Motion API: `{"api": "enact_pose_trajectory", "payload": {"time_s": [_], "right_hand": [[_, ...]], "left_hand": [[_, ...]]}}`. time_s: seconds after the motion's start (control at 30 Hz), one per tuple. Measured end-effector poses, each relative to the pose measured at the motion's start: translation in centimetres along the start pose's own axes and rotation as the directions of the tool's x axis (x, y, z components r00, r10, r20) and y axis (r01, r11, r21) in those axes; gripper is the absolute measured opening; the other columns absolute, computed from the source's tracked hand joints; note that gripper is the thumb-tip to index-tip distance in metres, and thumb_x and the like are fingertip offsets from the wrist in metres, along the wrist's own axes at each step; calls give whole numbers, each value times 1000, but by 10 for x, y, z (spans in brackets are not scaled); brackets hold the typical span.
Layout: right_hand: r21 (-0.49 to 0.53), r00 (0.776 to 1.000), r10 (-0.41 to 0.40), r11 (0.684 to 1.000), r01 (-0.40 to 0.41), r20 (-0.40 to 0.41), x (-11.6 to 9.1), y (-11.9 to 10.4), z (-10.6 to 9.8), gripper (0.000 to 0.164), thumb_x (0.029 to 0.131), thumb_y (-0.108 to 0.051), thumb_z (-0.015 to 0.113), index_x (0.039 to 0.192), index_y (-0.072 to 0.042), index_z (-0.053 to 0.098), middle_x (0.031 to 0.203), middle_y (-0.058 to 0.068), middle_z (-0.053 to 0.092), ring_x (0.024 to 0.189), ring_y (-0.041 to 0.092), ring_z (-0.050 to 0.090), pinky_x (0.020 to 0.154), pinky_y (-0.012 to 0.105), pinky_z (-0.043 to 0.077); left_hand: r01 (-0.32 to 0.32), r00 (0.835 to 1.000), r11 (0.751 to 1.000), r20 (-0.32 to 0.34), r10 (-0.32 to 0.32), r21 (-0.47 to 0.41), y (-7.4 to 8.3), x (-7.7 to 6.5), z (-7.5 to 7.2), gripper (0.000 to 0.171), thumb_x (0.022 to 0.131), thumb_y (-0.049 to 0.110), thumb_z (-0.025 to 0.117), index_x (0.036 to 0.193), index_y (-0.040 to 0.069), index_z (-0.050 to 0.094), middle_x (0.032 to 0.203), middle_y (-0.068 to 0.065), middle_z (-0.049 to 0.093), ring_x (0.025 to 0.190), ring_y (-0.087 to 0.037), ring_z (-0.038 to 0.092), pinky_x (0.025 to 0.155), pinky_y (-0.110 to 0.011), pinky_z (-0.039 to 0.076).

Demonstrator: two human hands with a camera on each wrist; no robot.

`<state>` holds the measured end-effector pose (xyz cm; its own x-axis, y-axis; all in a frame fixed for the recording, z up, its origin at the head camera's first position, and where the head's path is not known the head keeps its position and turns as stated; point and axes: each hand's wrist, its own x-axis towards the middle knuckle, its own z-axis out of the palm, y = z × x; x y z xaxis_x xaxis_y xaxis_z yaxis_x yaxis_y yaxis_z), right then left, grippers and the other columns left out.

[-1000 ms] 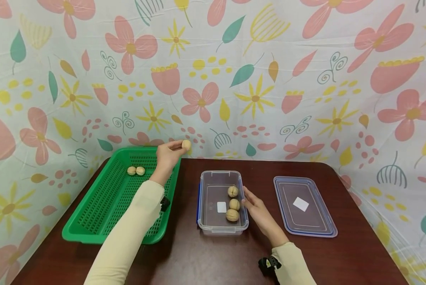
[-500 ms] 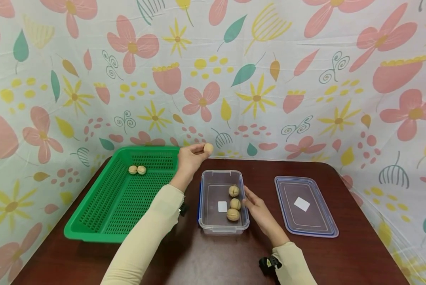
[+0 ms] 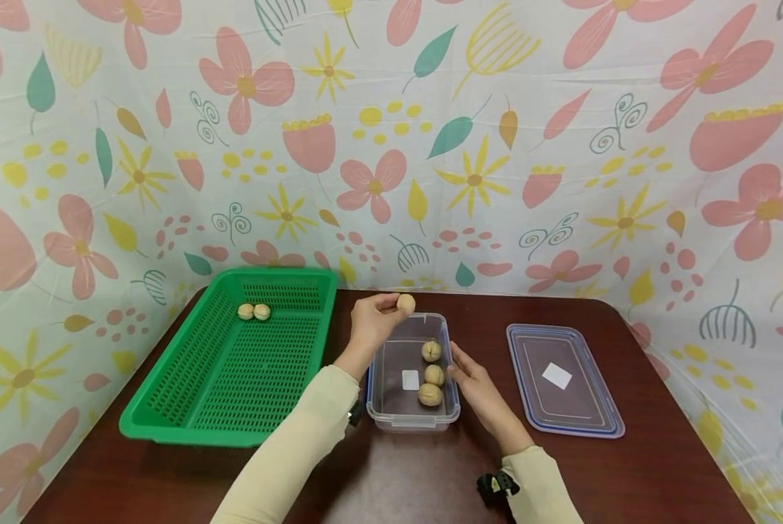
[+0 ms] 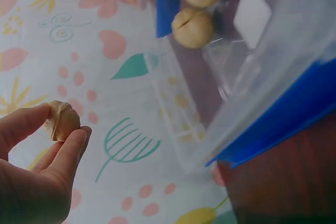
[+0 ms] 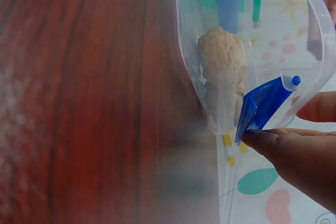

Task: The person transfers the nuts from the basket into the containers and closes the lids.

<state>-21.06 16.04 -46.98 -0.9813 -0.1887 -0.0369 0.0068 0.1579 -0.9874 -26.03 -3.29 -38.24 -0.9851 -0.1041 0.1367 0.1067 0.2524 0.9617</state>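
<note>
My left hand (image 3: pixel 373 320) pinches a walnut (image 3: pixel 405 304) between thumb and fingertips, over the far left corner of a clear plastic container (image 3: pixel 385 418). In the left wrist view the same walnut (image 4: pixel 63 121) shows up close at the fingertips. Three walnuts (image 3: pixel 430 395) lie in a row along the container's right side, beside a white label (image 3: pixel 410 380). My right hand (image 3: pixel 483 393) rests against the container's right wall with its fingers extended. In the right wrist view, its fingertips touch a blue latch flap (image 5: pixel 265 103) hanging from the rim.
A green perforated basket (image 3: pixel 136 411) stands at the left, with two walnuts (image 3: pixel 253 311) near its far left corner. To the right lies a clear lid (image 3: pixel 565 404) with a white square on it. Behind the dark wooden table (image 3: pixel 404 480) hangs a flowered cloth (image 3: pixel 391 109).
My left hand has carried the walnut rightward from above the basket's right edge, then lowered it toward the container's far rim. My right hand has stayed at the container's side.
</note>
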Motion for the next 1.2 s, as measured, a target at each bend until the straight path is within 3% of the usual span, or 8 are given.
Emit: {"api": "enact_pose_trajectory", "payload": {"time_s": [0.13,0.47,0.8,0.97,1.2], "right_hand": [[-4,1000,2,1000,-2,1,-1,1,0,55,102,-4,40,152,4,18,156,24,17,143,38,17,114,52,18],[-3,1000,4,1000,-4,11,-1,2,0,55,103,-5,39,152,2,17,157,23,16,143,36,17,115,51,17],[0,1000,4,1000,-4,15,-1,0,0,55,103,-7,40,153,0,18,157,21,17,143,36,16,115,51,17],[4,1000,-1,1000,1,15,0,0,0,55,103,-6,40,153,0,18,157,21,17,144,36,16,115,50,16],[1,1000,3,1000,-3,12,0,1,0,55,103,-6,39,153,1,17,157,22,16,144,36,15,116,51,16]], "left_hand": [[26,1000,1000,6,-26,2,-12,-5,5,32,79,9,80,109,-1,72,101,-14,72,93,-25,70,78,-33,57],[20,998,998,52,-23,66,-33,-18,19,29,81,6,77,108,0,73,100,-14,72,91,-25,70,75,-30,58],[0,996,996,84,-7,85,-51,-26,32,29,79,-3,75,106,-11,69,95,-20,70,88,-28,69,72,-28,58],[21,996,992,88,-33,128,-57,-27,35,29,79,-1,76,106,-10,69,95,-18,70,86,-25,68,71,-28,57],[-13,996,976,91,-7,218,-62,-27,37,23,79,1,77,101,-6,73,90,-13,72,82,-22,67,69,-29,56]]}}
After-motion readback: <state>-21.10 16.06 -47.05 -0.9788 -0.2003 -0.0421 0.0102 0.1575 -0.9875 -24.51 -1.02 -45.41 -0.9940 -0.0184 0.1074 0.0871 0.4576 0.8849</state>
